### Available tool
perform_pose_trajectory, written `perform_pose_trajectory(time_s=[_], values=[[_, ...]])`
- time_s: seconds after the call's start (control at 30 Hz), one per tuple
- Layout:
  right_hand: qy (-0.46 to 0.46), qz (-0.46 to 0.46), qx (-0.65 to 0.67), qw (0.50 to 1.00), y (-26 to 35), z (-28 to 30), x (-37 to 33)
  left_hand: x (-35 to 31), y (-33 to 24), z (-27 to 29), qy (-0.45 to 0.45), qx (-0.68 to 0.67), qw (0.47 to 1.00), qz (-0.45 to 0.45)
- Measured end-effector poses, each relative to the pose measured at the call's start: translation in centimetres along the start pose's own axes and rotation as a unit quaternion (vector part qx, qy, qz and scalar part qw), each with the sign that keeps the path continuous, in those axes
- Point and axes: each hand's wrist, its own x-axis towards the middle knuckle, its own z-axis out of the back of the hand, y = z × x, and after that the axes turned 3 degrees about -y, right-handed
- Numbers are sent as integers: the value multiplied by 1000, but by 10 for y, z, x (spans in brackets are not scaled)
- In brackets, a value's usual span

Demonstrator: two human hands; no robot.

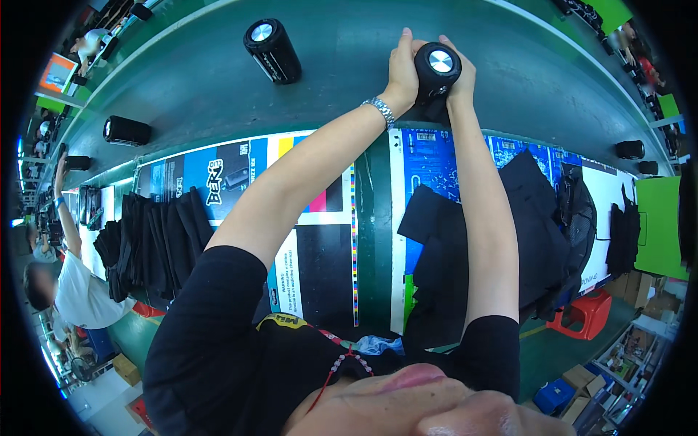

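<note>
A: What's the biggest thing here?
B: The green worktop [342, 80], which runs out to both sides of the held portable speaker [435, 86], a black cylinder with a shiny silver end. I'll place everything by that speaker.
A: Next size down?
B: A dark printed sheet [251, 171], below and left of it in the view, and a blue printed sheet [429, 156] just below it. Then the overlapping flat black pieces [447, 269], further below it, and a row of folded black pieces [163, 232], well off to its lower left.
A: And the hands?
B: The left hand [402, 69] is against its left side, the right hand [463, 76] against its right. The fingers of both are wrapped round it, gripping. I can't tell whether its base touches the worktop.
A: Any more like it?
B: A second portable speaker [275, 54], on the worktop well to its left.
A: How far along, then?
B: Partway, I'd judge: the held one isn't released yet, and neither hand touches the black pieces. Nothing shows whether the second one is finished.
</note>
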Motion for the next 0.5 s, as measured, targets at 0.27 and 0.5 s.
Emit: perform_pose_trajectory(time_s=[0.27, 0.5], values=[[-66, 134, -324, 934, -12, 41, 27, 4, 28, 7, -60, 25, 998, -9], [-239, 49, 23, 969, 109, 85, -42, -34, -63, 53, -45, 124, 991, -7]])
